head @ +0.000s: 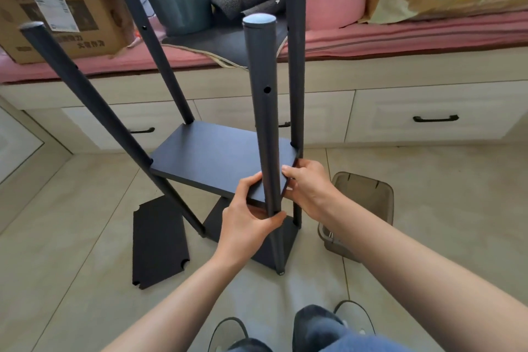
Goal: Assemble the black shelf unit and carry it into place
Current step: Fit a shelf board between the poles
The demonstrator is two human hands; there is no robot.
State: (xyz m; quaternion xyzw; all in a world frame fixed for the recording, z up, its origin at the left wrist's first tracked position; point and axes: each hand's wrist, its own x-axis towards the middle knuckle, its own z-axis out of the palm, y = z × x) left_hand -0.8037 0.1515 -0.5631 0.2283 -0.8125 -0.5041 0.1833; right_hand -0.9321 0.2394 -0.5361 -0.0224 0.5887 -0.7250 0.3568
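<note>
So the shelf unit is standing on the tiled floor right in front of the person, half built: four upright poles, a bottom board down low, and a middle board sitting partway up. A spare board lies flat on the floor just left of the frame.

Both hands are at the near-right corner of the middle board, where the near pole passes through. Left hand is curled around the board's front edge just left of that pole, thumb on top, fingers underneath and reaching to the pole. Right hand grips the board's right edge just right of the pole, fingers wrapped on the corner. So neither hand is spread wide, both are holding that board, one on each side of the pole.

The thing that matters here: the pole runs straight up and down, and the board lies flat across it, so I'd guess any adjustment means sliding the corner along the pole's length to line up with a hole. There's one hole visible higher up the pole, well above the board. Can't tell if the corner is already seated or pinned.

A brown bin stands just right of the frame, near the right forearm.
</note>
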